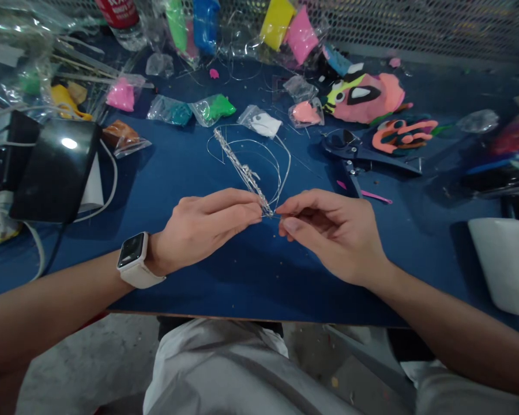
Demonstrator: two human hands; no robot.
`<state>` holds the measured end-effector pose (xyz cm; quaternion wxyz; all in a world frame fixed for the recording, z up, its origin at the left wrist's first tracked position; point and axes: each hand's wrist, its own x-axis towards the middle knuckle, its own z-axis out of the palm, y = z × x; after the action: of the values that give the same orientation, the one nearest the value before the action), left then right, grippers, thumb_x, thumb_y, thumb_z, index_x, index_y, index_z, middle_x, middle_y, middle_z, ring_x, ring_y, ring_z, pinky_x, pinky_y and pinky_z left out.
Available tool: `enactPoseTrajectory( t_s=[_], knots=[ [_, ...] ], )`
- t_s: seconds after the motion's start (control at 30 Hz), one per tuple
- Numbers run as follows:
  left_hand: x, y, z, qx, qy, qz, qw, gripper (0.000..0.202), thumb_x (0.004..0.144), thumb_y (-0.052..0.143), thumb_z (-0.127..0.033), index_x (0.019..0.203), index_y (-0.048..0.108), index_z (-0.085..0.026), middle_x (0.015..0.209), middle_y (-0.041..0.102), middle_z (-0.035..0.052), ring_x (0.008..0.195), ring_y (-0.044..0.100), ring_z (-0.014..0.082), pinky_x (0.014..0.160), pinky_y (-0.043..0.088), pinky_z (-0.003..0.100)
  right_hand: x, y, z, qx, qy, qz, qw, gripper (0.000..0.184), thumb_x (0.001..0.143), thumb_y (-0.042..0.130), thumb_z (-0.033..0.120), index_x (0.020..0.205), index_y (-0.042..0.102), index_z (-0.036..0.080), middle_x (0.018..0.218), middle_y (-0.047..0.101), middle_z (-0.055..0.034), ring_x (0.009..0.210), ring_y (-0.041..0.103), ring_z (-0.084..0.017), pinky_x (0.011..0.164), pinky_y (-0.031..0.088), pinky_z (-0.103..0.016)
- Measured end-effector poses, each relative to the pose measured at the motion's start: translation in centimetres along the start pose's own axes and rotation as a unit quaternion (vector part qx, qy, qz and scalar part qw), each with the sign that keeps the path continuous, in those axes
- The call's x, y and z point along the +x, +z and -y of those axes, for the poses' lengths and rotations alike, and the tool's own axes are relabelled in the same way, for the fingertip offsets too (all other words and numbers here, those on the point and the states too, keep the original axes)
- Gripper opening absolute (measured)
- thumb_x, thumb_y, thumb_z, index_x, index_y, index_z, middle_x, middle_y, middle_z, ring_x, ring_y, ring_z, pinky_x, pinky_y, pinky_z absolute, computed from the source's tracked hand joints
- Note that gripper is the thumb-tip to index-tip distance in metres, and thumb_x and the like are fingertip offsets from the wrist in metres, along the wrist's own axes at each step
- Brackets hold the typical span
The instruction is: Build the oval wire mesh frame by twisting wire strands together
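Over the blue table, a silvery bundle of twisted wire [241, 165] slants away from me, with loose loops of thin wire curling to its right. My left hand [214, 222] pinches the near end of this bundle between thumb and fingers. Just to the right, my right hand [333, 230] has its thumb and forefinger closed at a thin wire end by the bundle's tip. The fingertips of both hands are close together. Beyond the wire lies a small bag of white clay [263, 122].
Pliers [358, 153] and a pink stick [376, 197] lie to the right, below colourful clay figures [367, 98]. Bagged clay, including a green piece [220, 107], lines the back. A black device [56, 170] with white cables sits left; a white object [501, 265] stands right.
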<state>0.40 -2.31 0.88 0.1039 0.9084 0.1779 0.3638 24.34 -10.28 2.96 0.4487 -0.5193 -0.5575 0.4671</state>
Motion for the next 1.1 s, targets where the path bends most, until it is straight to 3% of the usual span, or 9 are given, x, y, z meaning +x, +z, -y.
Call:
enactPoseTrajectory(
  t_s=[0.3,0.43,0.5,0.87,1.1],
  knots=[
    [0.2,0.1,0.0,0.027,0.002,-0.015,1.000,0.014,0.109,0.066,-0.020,0.105,0.079,-0.022,0.112,0.086,-0.0006,0.088,0.083,0.0079,0.073,0.063,0.011,0.8,0.0,-0.4,0.146,0.130,0.050,0.980,0.030,0.088,0.091,0.046,0.092,0.080,0.018,0.070,0.073,-0.0001,0.056,0.065,-0.011,0.048,0.052,-0.021],
    [0.3,0.0,0.0,0.015,0.008,0.008,1.000,0.011,0.107,0.068,-0.015,0.104,0.078,-0.020,0.111,0.086,-0.0002,0.088,0.082,0.0078,0.073,0.062,0.011,0.9,-0.1,-0.5,0.180,0.181,0.112,0.960,0.032,0.082,0.096,0.042,0.087,0.079,0.016,0.066,0.071,0.0005,0.052,0.063,-0.010,0.042,0.046,-0.019],
    [0.3,0.0,0.0,0.012,0.010,0.011,1.000,0.012,0.106,0.068,-0.014,0.105,0.078,-0.021,0.112,0.086,-0.0005,0.091,0.082,0.0077,0.077,0.062,0.011,0.8,-0.1,-0.4,0.178,0.182,0.109,0.961,0.032,0.081,0.097,0.042,0.086,0.079,0.016,0.064,0.070,0.0012,0.051,0.062,-0.010,0.041,0.045,-0.019],
    [0.3,0.2,-0.2,0.002,0.010,0.012,1.000,0.016,0.109,0.060,-0.014,0.107,0.073,-0.022,0.112,0.084,0.0004,0.090,0.081,0.0083,0.075,0.061,0.015,0.3,0.0,0.6,0.074,0.105,0.059,0.990,0.022,0.086,0.092,0.038,0.087,0.080,0.019,0.063,0.069,0.0031,0.049,0.061,-0.009,0.043,0.049,-0.020],
    [0.4,0.3,-0.9,-0.029,-0.025,0.011,0.999,0.012,0.108,0.062,-0.014,0.105,0.072,-0.020,0.112,0.083,0.0025,0.091,0.080,0.0103,0.074,0.060,0.015,-0.6,0.2,0.9,-0.104,-0.051,-0.005,0.993,0.008,0.095,0.079,0.025,0.087,0.078,0.025,0.075,0.077,0.0008,0.061,0.068,-0.014,0.056,0.059,-0.028]
  ],
)
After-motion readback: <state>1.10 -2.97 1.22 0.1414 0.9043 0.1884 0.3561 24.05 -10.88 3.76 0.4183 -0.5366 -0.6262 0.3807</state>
